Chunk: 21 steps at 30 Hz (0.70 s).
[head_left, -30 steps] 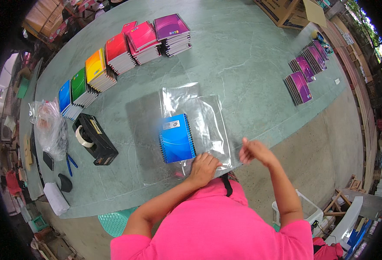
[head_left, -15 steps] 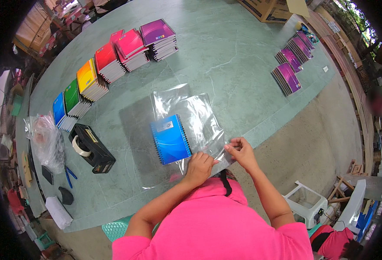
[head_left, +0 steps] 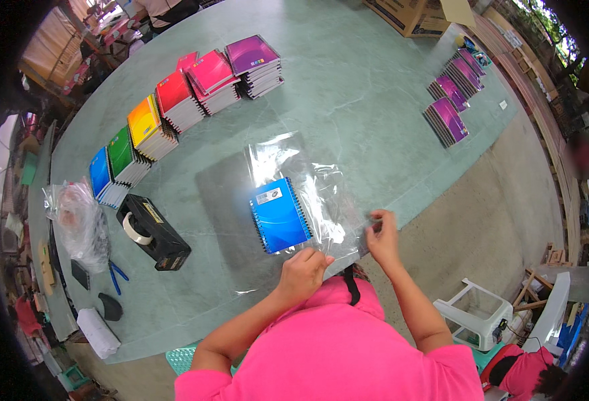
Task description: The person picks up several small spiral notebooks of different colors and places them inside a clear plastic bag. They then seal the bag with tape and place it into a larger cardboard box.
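Observation:
A blue spiral notebook lies on clear plastic sheets spread over the green table, near its front edge. My left hand is closed on the near edge of the plastic, just below the notebook. To the right, my right hand has thumb and fingers curled together at the plastic's right edge. Glare on the film hides exactly how much of it the right fingers hold. Neither hand touches the notebook.
Notebook stacks in several colours run along the left and far side. A black tape dispenser, bundled plastic and blue-handled pliers lie left. Purple notebooks are at right, with a cardboard box beyond.
My right hand has drawn slightly right, and the plastic's right side has shifted and creased. My left hand's fingers have curled tighter. The whole view has turned a little.

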{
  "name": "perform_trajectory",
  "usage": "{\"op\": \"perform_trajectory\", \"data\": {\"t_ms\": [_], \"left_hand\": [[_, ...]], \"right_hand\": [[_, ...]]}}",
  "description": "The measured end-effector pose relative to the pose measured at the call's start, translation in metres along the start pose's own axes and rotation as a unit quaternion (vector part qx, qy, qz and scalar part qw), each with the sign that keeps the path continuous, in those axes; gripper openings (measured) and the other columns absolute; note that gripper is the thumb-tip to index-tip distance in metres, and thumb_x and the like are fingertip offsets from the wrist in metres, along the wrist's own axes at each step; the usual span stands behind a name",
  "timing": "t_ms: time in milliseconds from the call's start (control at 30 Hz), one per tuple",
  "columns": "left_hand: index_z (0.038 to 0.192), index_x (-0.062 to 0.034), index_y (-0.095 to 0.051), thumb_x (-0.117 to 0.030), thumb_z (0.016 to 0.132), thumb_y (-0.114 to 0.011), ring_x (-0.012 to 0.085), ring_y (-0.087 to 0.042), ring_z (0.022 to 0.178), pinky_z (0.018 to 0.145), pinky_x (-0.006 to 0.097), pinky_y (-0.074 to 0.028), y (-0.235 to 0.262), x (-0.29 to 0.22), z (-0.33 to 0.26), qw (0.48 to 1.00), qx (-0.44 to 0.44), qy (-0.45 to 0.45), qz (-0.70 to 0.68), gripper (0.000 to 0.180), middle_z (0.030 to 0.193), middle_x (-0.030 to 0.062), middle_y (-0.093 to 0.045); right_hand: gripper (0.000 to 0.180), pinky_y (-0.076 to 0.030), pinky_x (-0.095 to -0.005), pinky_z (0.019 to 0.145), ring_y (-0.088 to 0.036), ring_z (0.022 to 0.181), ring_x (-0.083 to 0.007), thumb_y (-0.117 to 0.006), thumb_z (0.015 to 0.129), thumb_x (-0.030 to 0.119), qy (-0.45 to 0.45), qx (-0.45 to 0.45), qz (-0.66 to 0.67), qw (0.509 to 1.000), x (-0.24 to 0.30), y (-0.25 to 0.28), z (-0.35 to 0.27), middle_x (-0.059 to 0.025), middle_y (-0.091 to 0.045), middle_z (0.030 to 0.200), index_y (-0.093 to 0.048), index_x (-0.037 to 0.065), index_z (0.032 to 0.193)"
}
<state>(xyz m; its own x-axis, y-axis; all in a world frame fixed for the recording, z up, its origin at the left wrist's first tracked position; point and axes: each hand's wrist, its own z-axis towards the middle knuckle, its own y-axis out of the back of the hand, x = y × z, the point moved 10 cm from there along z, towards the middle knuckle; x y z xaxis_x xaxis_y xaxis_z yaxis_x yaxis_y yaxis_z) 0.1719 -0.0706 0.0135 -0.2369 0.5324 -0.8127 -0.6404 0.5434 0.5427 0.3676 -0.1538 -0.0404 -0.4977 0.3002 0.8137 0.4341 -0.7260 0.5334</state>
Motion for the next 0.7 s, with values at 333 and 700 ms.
{"op": "perform_trajectory", "data": {"t_ms": [333, 700], "left_hand": [[0.089, -0.0011, -0.053, -0.008, 0.073, -0.071, 0.0163, -0.050, 0.050, 0.047, 0.029, -0.041, 0.012, 0.012, -0.001, 0.988, -0.082, 0.078, -0.105, 0.025, 0.068, 0.0065, -0.056], [0.082, -0.0039, -0.060, -0.008, 0.073, -0.069, 0.0168, -0.057, 0.056, 0.050, 0.026, -0.045, 0.019, 0.019, -0.008, 0.995, -0.064, 0.068, -0.043, 0.014, 0.078, 0.0077, -0.060]], "right_hand": [[0.014, -0.042, -0.0209, 0.056, -0.053, 0.060, -0.0077, -0.068, 0.079, 0.014, -0.267, 0.377, 0.301, 0.834, 0.055, -0.085, -0.036, -0.0015, -0.060, 0.068, -0.060, 0.002, 0.078], [0.021, -0.042, -0.0242, 0.050, -0.053, 0.060, -0.0107, -0.065, 0.081, 0.023, -0.225, 0.134, 0.182, 0.948, -0.018, -0.030, 0.002, -0.0025, -0.057, 0.071, -0.058, 0.004, 0.079]]}}
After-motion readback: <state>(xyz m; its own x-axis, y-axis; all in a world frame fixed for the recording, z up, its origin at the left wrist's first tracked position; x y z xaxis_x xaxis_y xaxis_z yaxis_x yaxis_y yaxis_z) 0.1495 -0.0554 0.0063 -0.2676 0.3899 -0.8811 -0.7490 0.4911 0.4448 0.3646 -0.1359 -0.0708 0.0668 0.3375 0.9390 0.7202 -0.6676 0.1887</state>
